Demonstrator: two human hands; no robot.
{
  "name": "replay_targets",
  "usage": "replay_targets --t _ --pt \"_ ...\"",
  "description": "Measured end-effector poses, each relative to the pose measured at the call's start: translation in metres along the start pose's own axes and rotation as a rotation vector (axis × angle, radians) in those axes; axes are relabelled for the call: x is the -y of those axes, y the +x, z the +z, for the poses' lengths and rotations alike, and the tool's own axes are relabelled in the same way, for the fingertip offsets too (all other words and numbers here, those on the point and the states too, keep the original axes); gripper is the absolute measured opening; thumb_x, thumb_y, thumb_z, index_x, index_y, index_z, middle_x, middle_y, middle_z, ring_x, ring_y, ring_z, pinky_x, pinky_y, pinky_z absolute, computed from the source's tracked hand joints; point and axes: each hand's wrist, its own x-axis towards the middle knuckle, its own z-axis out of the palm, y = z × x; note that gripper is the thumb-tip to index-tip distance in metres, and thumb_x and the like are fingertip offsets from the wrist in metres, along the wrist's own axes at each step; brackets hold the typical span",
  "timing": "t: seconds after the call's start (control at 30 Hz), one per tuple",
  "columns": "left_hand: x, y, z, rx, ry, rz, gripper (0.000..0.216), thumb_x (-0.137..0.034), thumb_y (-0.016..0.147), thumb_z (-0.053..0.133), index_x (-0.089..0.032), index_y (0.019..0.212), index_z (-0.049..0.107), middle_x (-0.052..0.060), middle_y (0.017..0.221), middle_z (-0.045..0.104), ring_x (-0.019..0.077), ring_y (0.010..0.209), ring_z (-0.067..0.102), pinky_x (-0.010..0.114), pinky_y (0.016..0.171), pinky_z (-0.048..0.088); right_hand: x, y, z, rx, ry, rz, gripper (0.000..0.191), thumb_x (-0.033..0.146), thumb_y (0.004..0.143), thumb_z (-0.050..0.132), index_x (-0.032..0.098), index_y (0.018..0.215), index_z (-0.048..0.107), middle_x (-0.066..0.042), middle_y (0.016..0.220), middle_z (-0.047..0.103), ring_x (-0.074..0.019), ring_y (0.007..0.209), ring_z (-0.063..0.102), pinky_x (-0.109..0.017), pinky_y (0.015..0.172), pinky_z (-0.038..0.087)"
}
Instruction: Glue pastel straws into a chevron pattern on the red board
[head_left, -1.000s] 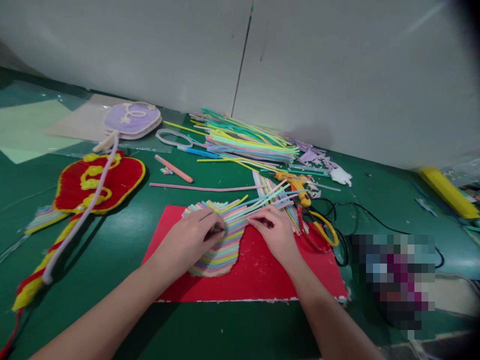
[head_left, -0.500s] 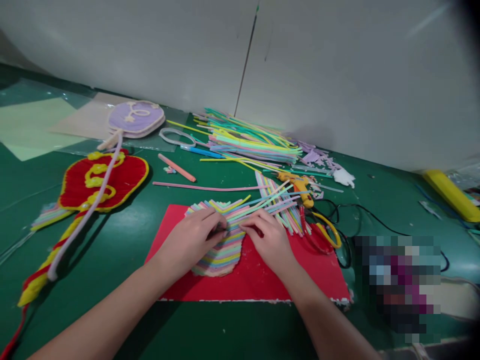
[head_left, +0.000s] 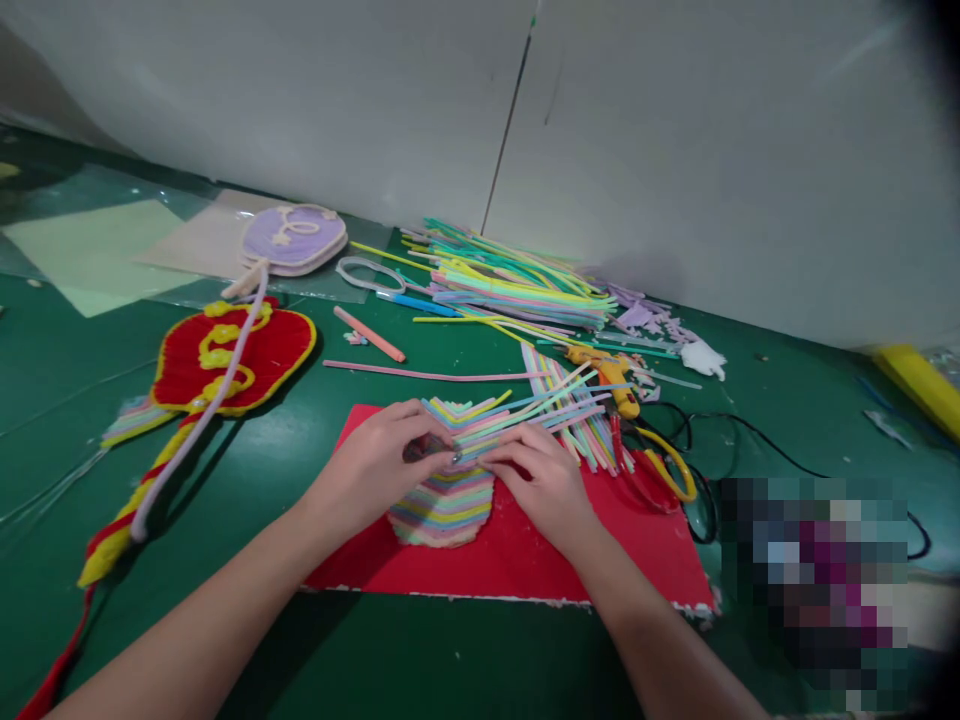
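A striped pastel panel of pipe cleaners [head_left: 442,515], laid side by side in V-shaped rows, rests on a red board [head_left: 525,555]. On its left side, my left hand [head_left: 386,460] is closed in a pinch at a pipe cleaner near the panel's middle. Just to the right, my right hand [head_left: 544,475] pinches at the same row with thumb and forefinger; the fingertips of both hands are close together. Loose ends of pipe cleaners [head_left: 525,408] stick out to the upper right, past my right hand. My fingers partly cover the row between them.
Behind the board lie a heap of pipe cleaners [head_left: 525,285], an orange glue gun [head_left: 611,380] and red-and-yellow-handled pliers [head_left: 652,480]. A red fan [head_left: 277,350] with a twisted handle lies left, near a lilac fan [head_left: 296,238]. An orange pen [head_left: 367,333] lies behind the board.
The view has shifted slightly, so the table's things sit further right. My left hand's fingers have changed position a little on the panel; my right hand stays at nearly the same spot.
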Motion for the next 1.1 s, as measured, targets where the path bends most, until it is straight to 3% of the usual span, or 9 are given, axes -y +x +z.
replay_targets --t 0.2,0.5,0.83,0.9,1.03,1.1 --pt "-0.004 0.0 0.009 0.024 0.175 0.062 0.008 -0.026 0.082 0.064 -0.019 0.085 0.062 0.002 0.085 0.061 0.0178 0.079 0.055 0.03 0.07 0.043 0.0 0.002 0.0 -0.025 0.027 0.039 0.008 0.022 0.086 0.063 0.023 0.085 0.071 -0.003 0.083 0.065 -0.0161 0.083 0.059 -0.03 0.074 0.048" --pt "-0.004 0.0 0.006 0.055 0.169 0.021 0.005 -0.024 0.084 0.058 -0.02 0.083 0.061 0.002 0.084 0.062 0.0174 0.078 0.055 0.03 0.071 0.043 -0.004 0.003 0.004 0.002 -0.003 0.081 0.009 0.023 0.085 0.065 0.025 0.084 0.073 -0.003 0.087 0.064 -0.0171 0.087 0.058 -0.031 0.077 0.048" --pt "-0.002 0.002 0.005 0.064 0.068 0.005 0.012 -0.031 0.082 0.057 -0.021 0.082 0.063 0.002 0.081 0.062 0.0165 0.074 0.055 0.027 0.065 0.042 -0.01 0.001 0.004 -0.077 -0.017 0.148 0.01 0.025 0.086 0.063 0.024 0.081 0.072 -0.003 0.082 0.063 -0.0179 0.084 0.058 -0.033 0.076 0.048" --pt "-0.001 0.002 -0.004 -0.012 -0.029 -0.041 0.015 -0.033 0.083 0.055 -0.021 0.083 0.064 0.001 0.08 0.063 0.0149 0.07 0.055 0.025 0.062 0.042 -0.011 0.001 0.003 -0.099 -0.013 0.157 0.01 0.025 0.086 0.062 0.024 0.082 0.072 -0.002 0.082 0.063 -0.0178 0.083 0.058 -0.033 0.076 0.048" --pt "0.01 0.003 -0.03 -0.401 -0.079 -0.283 0.022 -0.038 0.083 0.052 -0.02 0.088 0.064 0.001 0.08 0.066 0.0158 0.07 0.057 0.025 0.064 0.043 -0.012 0.0 0.0 -0.158 -0.016 0.159 0.01 0.024 0.086 0.062 0.024 0.081 0.071 -0.002 0.081 0.063 -0.0178 0.082 0.059 -0.032 0.075 0.048" --pt "0.018 0.003 -0.038 -0.466 -0.023 -0.39 0.022 -0.038 0.08 0.054 -0.019 0.087 0.064 0.002 0.081 0.068 0.0174 0.071 0.058 0.027 0.066 0.044 -0.013 0.0 -0.002 -0.224 -0.03 0.164 0.011 0.026 0.087 0.062 0.023 0.081 0.071 -0.003 0.082 0.063 -0.018 0.082 0.059 -0.033 0.075 0.048"
